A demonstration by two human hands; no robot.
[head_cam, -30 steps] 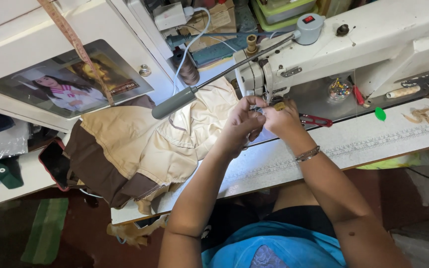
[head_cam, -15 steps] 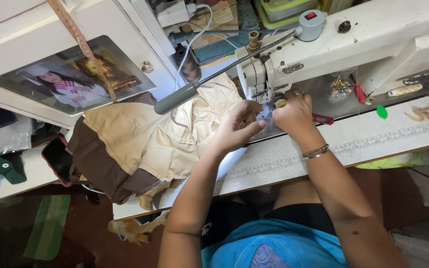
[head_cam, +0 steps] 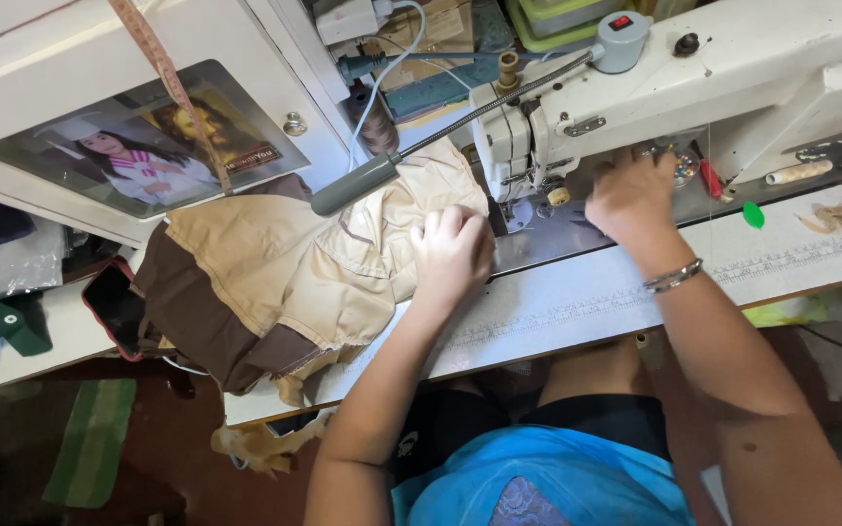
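Two hands: left hand [head_cam: 452, 248] fingers curled, pressing tan garment [head_cam: 294, 263]; right hand [head_cam: 631, 195] fingers' grip unclear, at sewing machine [head_cam: 733, 68].

Home sewing room; white sewing machine [head_cam: 694, 68], tan garment [head_cam: 294, 263], framed picture [head_cam: 138, 146].

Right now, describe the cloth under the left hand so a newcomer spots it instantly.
Start at the white sewing machine on the white table. Left of its needle end lies a heaped garment, with the left hand resting on it. It is tan with dark brown panels, the only large fabric on the table.
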